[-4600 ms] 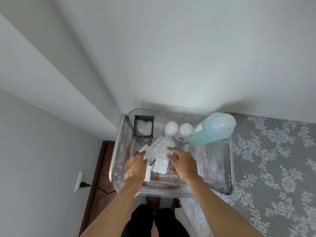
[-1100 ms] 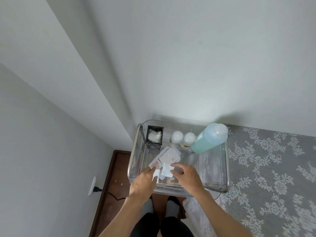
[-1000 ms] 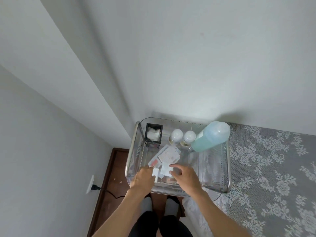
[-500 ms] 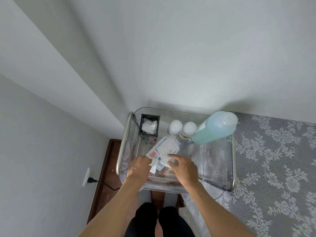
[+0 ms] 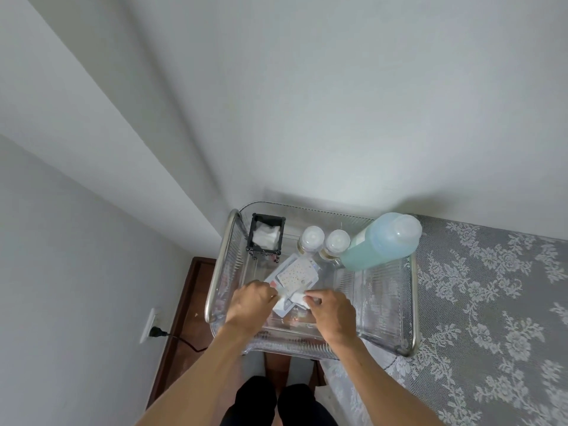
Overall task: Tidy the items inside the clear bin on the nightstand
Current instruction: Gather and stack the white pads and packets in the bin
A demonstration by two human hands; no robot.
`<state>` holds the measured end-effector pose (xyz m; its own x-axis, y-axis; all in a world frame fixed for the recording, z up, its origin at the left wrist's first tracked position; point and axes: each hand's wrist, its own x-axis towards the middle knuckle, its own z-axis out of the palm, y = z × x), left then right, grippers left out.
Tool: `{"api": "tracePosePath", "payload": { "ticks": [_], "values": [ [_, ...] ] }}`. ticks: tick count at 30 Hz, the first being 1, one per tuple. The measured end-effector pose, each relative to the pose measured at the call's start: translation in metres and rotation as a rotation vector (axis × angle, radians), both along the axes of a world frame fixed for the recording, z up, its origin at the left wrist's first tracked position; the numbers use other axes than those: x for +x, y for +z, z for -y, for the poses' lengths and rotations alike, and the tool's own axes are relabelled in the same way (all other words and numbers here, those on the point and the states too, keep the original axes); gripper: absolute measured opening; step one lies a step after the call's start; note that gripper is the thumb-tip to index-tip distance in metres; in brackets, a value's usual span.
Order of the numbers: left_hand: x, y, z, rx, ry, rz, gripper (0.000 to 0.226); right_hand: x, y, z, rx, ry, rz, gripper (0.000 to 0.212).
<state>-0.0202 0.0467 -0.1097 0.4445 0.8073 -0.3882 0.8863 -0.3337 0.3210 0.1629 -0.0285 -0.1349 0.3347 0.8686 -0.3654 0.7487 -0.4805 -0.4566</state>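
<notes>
Inside the clear bin, both hands' fingers pinch small white packets beside a dotted card, print unreadable.

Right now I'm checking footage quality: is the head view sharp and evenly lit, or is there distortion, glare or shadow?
Head view: wide-angle bending curves the wall lines; soft even light, with faint shadow behind the clear bin and blue bottle; ribbed walls blur what lies behind them; the packets by the hands are too small to read.

We look down into a clear bin. Our left hand and right hand pinch small white packets at its centre. At twelve o'clock stand two white-capped bottles; at two o'clock, a blue bottle.
</notes>
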Motion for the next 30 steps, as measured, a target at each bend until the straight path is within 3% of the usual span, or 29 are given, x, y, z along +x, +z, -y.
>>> {"api": "tracePosePath", "payload": {
  "ticks": [4, 9, 15, 20, 24, 27, 30],
  "values": [
    [-0.007, 0.041, 0.015, 0.066, 0.065, 0.164, 0.028, 0.0, 0.017, 0.005, -0.003, 0.03, 0.014, 0.019],
    [-0.009, 0.101, -0.007, 0.341, 0.103, 0.256, 0.01, -0.006, 0.045, 0.004, 0.023, 0.055, 0.001, 0.022],
    [0.009, 0.124, -0.056, 0.33, 0.232, 0.192, 0.018, -0.011, 0.063, -0.004, 0.111, 0.094, 0.004, 0.023],
    [0.025, 0.119, -0.07, 0.276, 0.128, -0.099, 0.014, -0.007, 0.067, 0.002, 0.113, 0.155, -0.024, 0.023],
    [0.03, 0.112, -0.076, 0.27, 0.06, -0.223, 0.006, -0.001, 0.074, 0.001, 0.134, 0.159, -0.029, 0.024],
    [0.03, 0.11, -0.078, 0.26, 0.011, -0.213, 0.008, 0.004, 0.088, -0.007, 0.161, 0.197, -0.012, 0.026],
    [0.016, 0.116, -0.072, 0.367, 0.042, 0.003, 0.015, 0.006, 0.107, -0.026, 0.233, 0.193, -0.022, 0.026]
  ]
}}
